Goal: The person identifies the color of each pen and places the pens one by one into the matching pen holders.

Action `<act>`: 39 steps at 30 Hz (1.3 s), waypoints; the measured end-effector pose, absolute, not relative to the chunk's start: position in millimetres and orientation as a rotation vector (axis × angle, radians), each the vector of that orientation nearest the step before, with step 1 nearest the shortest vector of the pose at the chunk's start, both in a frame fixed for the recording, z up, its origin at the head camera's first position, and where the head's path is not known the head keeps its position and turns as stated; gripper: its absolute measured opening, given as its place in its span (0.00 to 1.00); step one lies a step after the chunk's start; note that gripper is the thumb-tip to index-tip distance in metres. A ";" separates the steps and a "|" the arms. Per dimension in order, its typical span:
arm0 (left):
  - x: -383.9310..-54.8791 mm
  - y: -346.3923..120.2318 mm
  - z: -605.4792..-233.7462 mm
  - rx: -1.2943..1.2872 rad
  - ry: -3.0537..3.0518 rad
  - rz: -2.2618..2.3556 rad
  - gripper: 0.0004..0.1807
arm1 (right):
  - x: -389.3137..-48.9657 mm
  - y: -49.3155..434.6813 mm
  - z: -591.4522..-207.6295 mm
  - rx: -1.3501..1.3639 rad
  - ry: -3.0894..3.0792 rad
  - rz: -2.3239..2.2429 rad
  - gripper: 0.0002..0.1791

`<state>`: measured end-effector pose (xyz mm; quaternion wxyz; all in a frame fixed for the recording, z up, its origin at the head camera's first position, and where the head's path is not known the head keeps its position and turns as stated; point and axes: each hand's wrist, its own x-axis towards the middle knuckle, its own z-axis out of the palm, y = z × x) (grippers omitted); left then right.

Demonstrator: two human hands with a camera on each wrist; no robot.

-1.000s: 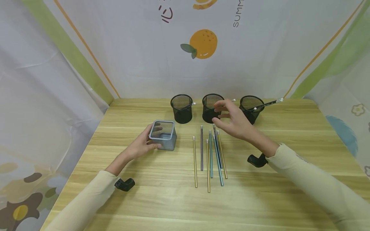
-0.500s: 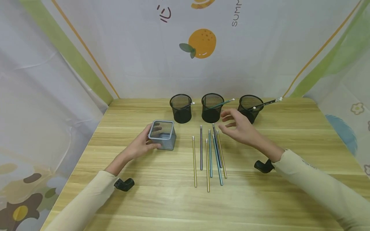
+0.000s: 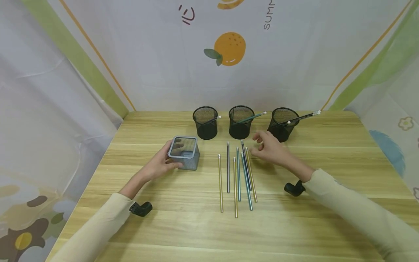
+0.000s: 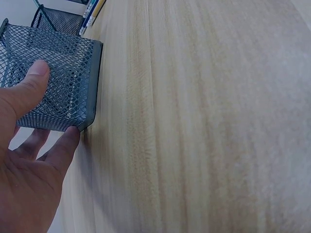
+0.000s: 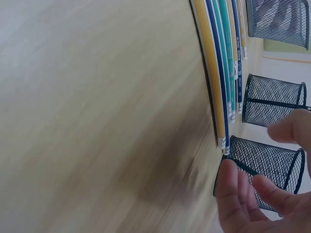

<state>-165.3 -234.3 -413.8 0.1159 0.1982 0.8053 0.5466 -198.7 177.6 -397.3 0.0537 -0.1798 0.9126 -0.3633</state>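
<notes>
My left hand (image 3: 159,165) grips a grey square mesh pen holder (image 3: 190,163), which stands on the table. In the left wrist view the thumb lies across the mesh side of the pen holder (image 4: 73,97), fingertips at its lower edge. My right hand (image 3: 271,150), fingers loosely bent and thumb apart, holds nothing. It hovers just right of the eraser ends of several pencils lying side by side, among them a yellow pencil (image 3: 251,176), a teal pencil (image 3: 247,185) and a dark pencil (image 3: 228,171). The right wrist view shows the fingertips close to the yellow pencil (image 5: 214,82).
Along the back stand three round black mesh cups. The left cup (image 3: 207,131) holds one pencil, the middle cup (image 3: 239,131) a green pencil (image 3: 252,118), the right cup (image 3: 278,134) several dark pencils (image 3: 304,116). A printed curtain (image 3: 163,65) hangs behind the wooden table (image 3: 183,225).
My right hand has moved from in front of the middle cup down and right toward the pencils, uncovering the green pencil in that cup. My left hand stays on the pen holder.
</notes>
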 end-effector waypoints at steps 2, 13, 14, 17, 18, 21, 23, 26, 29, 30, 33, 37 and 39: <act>-165.5 -234.6 -414.1 0.584 2.361 1.598 0.47 | -201.1 175.9 -400.2 -0.545 2.763 -1.084 0.19; -165.4 -234.4 -414.4 0.577 2.354 1.610 0.48 | -207.9 163.0 -406.4 -0.552 2.746 -0.864 0.08; -165.4 -234.4 -414.4 0.573 2.355 1.610 0.48 | -208.0 161.3 -406.3 -0.550 2.755 -0.847 0.08; -165.4 -234.6 -414.6 0.573 2.354 1.611 0.48 | -208.6 157.4 -406.3 -0.544 2.781 -0.803 0.09; -165.3 -234.6 -414.6 0.575 2.353 1.613 0.48 | -209.2 156.4 -406.7 -0.536 2.784 -0.789 0.09; -164.9 -234.5 -413.8 0.584 2.350 1.613 0.48 | -211.1 154.7 -407.2 -0.530 2.782 -0.750 0.16; -164.7 -234.6 -413.4 0.591 2.351 1.613 0.48 | -212.1 154.1 -406.6 -0.531 2.775 -0.728 0.23; -164.3 -234.5 -412.8 0.594 2.352 1.611 0.48 | -212.7 153.3 -405.1 -0.521 2.753 -0.707 0.29; -164.2 -234.3 -412.5 0.594 2.347 1.613 0.47 | -212.3 152.8 -402.8 -0.486 2.725 -0.694 0.30; -164.2 -234.2 -412.4 0.593 2.345 1.615 0.47 | -212.1 152.6 -402.0 -0.475 2.716 -0.693 0.30; -164.3 -234.0 -412.4 0.593 2.343 1.616 0.47 | -211.1 152.9 -400.1 -0.455 2.701 -0.696 0.30; -164.2 -234.0 -412.1 0.594 2.354 1.606 0.47 | -210.0 154.2 -399.2 -0.475 2.702 -0.701 0.31; -164.1 -233.9 -412.0 0.592 2.360 1.601 0.47 | -209.6 154.9 -399.1 -0.492 2.704 -0.707 0.31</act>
